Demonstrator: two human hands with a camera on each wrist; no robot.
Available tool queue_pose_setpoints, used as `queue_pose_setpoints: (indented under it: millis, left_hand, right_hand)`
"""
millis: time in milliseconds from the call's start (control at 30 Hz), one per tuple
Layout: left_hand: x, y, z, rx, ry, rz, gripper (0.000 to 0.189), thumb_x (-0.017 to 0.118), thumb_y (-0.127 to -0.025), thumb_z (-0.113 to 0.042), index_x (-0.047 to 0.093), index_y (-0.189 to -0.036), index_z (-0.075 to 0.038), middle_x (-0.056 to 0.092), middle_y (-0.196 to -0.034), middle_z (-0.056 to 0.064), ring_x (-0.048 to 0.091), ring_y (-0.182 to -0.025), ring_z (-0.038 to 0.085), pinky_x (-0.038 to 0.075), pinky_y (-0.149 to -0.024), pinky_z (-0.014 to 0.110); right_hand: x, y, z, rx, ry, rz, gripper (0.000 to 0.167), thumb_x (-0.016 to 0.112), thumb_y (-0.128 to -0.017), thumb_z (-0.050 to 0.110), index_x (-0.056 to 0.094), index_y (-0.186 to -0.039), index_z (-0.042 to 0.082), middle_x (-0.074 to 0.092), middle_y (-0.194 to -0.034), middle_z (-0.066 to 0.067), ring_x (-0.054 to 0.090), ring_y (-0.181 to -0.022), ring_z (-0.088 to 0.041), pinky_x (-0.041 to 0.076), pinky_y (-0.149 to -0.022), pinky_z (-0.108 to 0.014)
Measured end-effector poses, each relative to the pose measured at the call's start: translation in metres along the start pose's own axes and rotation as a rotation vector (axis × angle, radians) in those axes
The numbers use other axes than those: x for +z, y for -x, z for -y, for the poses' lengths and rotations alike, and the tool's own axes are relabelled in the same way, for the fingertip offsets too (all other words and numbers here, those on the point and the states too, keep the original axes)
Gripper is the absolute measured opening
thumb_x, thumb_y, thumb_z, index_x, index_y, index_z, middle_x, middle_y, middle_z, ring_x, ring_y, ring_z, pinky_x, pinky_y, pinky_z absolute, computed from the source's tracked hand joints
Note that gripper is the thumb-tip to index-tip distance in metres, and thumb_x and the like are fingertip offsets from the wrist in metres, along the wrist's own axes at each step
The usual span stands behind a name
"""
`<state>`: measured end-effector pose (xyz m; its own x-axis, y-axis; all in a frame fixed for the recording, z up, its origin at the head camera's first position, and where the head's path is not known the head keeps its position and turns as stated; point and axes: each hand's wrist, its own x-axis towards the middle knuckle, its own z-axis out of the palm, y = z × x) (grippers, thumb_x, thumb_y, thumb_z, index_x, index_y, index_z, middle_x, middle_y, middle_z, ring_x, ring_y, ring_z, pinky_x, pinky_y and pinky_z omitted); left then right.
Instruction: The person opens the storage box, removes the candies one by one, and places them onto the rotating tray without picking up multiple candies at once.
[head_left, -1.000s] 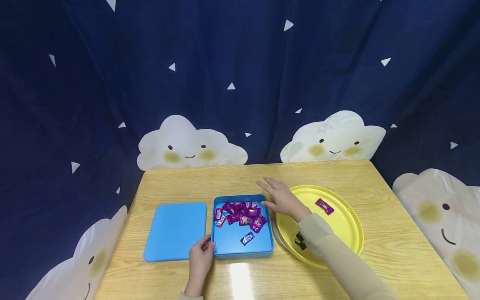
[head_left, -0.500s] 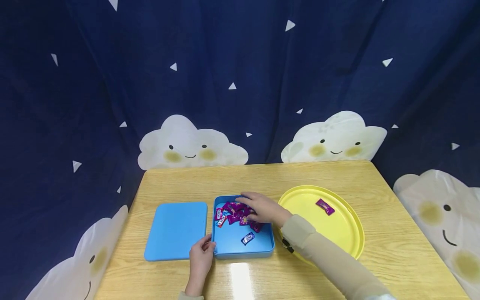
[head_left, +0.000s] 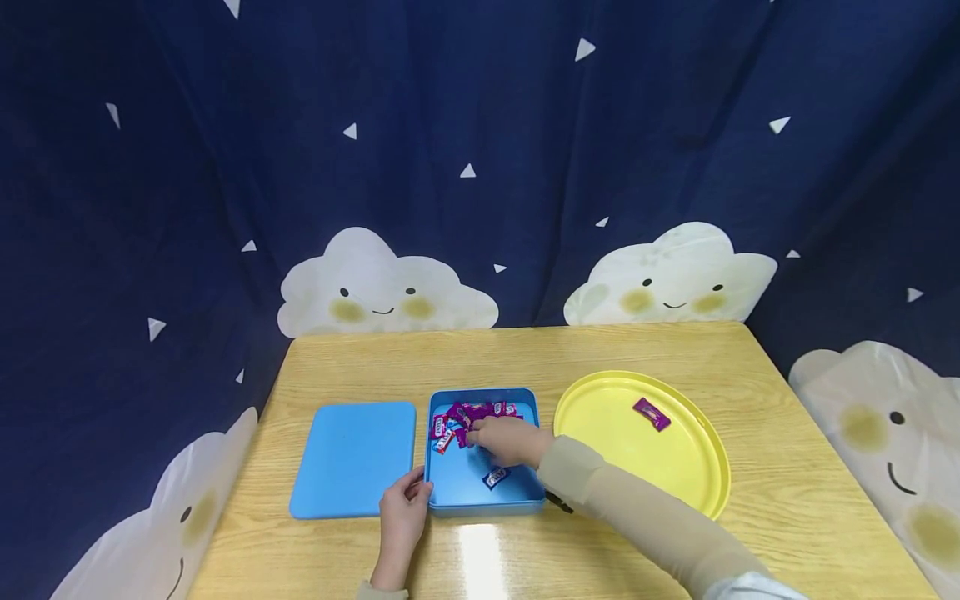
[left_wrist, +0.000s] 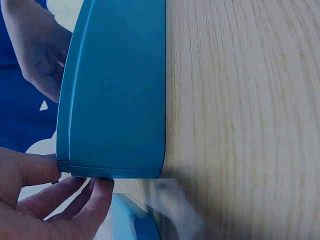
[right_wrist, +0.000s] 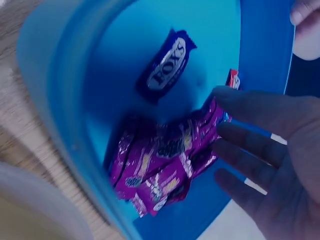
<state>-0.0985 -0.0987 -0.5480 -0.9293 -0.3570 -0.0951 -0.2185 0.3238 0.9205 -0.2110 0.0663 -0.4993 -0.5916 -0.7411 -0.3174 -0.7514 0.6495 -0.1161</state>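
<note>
Right hand farther into blue box, fingers apart near "FOX'S" sweet, left hand in pinch on box edge.

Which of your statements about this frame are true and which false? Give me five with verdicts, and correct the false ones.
1. The left hand holds the blue box at its left side. True.
2. The yellow tray bears one purple-wrapped candy. True.
3. The right hand is picking up the candy on the yellow tray. False: it is inside the blue box, by the purple-wrapped candies there.
4. A dark blue wrapper reading FOX'S lies in the blue box. True.
5. The blue lid covers the blue box. False: it lies on the table, left of the open box.
</note>
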Motion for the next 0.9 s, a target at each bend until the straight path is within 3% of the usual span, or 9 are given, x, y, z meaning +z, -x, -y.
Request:
queue_pose_setpoints:
  millis: [200, 567, 900]
  left_hand:
    - [-0.001, 0.001, 0.001, 0.015, 0.008, 0.005, 0.029, 0.06, -0.083, 0.004, 0.059, -0.111, 0.012, 0.064, -0.096, 0.025, 0.064, -0.085, 0.029, 0.055, -0.067, 0.029]
    - [-0.001, 0.0, 0.001, 0.021, 0.015, 0.014, 0.029, 0.061, -0.083, 0.004, 0.059, -0.111, 0.012, 0.065, -0.096, 0.024, 0.064, -0.086, 0.029, 0.055, -0.068, 0.029]
    - [-0.002, 0.001, 0.0, 0.018, 0.011, 0.012, 0.029, 0.061, -0.083, 0.005, 0.059, -0.111, 0.013, 0.065, -0.095, 0.025, 0.064, -0.086, 0.03, 0.055, -0.067, 0.029]
  right_hand:
    - [0.004, -0.005, 0.011, 0.026, 0.042, 0.076, 0.037, 0.067, -0.082, 0.009, 0.063, -0.117, 0.022, 0.064, -0.109, 0.006, 0.059, -0.101, -0.011, 0.049, -0.086, -0.026]
    - [0.012, -0.014, 0.017, 0.005, 0.127, 0.172, 0.029, 0.07, -0.08, 0.019, 0.065, -0.108, 0.022, 0.065, -0.087, 0.006, 0.058, -0.079, -0.007, 0.05, -0.083, -0.023]
    - [0.02, -0.02, 0.018, -0.03, 0.189, 0.153, 0.031, 0.071, -0.08, 0.017, 0.064, -0.11, 0.02, 0.066, -0.096, 0.005, 0.061, -0.084, -0.009, 0.05, -0.083, -0.023]
